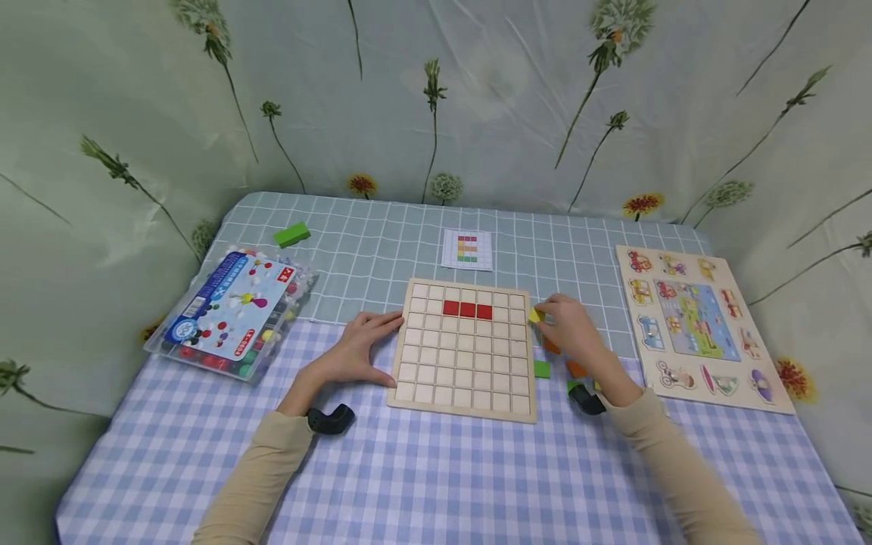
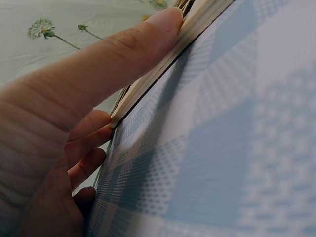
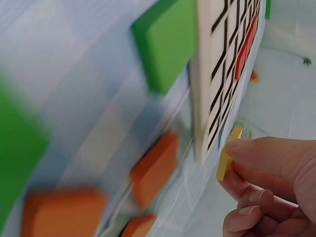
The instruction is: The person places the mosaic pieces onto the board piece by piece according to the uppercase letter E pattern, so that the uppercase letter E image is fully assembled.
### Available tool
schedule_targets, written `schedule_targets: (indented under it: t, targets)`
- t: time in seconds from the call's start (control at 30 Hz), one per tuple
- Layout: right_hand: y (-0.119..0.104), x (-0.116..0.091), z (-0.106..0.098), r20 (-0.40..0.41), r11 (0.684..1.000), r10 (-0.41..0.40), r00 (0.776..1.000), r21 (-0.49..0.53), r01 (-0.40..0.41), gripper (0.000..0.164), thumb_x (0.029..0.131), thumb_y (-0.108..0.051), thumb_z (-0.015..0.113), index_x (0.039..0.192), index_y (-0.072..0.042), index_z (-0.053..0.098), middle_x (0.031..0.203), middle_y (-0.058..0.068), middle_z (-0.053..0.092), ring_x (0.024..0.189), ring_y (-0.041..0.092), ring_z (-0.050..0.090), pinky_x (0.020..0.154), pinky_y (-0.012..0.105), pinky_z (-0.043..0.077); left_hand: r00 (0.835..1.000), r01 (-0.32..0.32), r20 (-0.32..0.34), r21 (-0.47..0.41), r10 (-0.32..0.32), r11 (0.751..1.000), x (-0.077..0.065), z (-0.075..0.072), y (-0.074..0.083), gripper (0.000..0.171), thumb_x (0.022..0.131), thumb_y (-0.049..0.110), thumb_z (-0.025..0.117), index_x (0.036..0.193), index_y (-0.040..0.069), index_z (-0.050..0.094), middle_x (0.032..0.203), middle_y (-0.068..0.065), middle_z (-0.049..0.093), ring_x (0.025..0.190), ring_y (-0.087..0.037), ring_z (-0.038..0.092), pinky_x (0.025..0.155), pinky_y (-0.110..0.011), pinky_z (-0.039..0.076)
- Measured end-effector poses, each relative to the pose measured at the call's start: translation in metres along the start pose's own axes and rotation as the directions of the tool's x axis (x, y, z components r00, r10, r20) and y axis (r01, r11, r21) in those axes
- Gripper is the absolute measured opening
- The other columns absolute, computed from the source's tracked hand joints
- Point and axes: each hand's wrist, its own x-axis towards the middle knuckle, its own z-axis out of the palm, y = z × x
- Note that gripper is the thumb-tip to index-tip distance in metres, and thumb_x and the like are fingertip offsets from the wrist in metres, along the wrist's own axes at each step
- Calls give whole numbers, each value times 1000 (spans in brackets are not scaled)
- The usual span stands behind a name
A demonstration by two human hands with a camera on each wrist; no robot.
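My left hand (image 1: 359, 350) rests along the left edge of a wooden grid board (image 1: 462, 412), thumb and fingers spread and touching its side. In the left wrist view, the thumb (image 2: 143, 44) lies straight against the board's edge. Three red tiles (image 1: 467, 309) sit side by side in the board's second row. Just off the board's right edge, my right hand (image 1: 571, 327) pinches a yellow tile (image 3: 230, 154) between thumb and fingers. Beside that hand lie a green tile (image 1: 541, 369) and orange tiles (image 1: 577, 369), partly hidden under the wrist.
A card with a printed colour pattern (image 1: 467, 250) lies behind the board. At left stand a clear plastic case of coloured pieces (image 1: 235, 306) and a green block (image 1: 292, 235). A wooden picture puzzle (image 1: 708, 325) lies at right. Patterned cloth hangs behind the table.
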Motion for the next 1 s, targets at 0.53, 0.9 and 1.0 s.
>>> schedule_targets:
  t: [0.53,0.9,1.0]
  targets:
    - [-63,23,27,36,987,-143,989,83,140,22,81,-3,67,101,3,71,95,16,66,83,25,63,71,32,53,1000,4,0,-6,-4,1000,-1,2,0,106,58,43,86,145,7,37,152,-11,34,121,-28,35,94,-50,27]
    - [-85,38,42,68,978,-184,981,112,176,24,83,-3,65,105,4,70,99,16,67,88,25,64,75,32,53,1000,7,11,-5,-7,1000,1,-1,-1,106,60,45,85,146,9,35,153,-9,32,121,-25,35,94,-46,26]
    - [-87,42,44,93,976,-193,977,124,181,25,84,-4,64,107,4,70,102,17,66,92,26,64,77,33,53,1000,6,-1,-4,-6,1000,0,0,-1,106,60,45,85,145,7,36,153,-10,33,120,-26,36,94,-48,27]
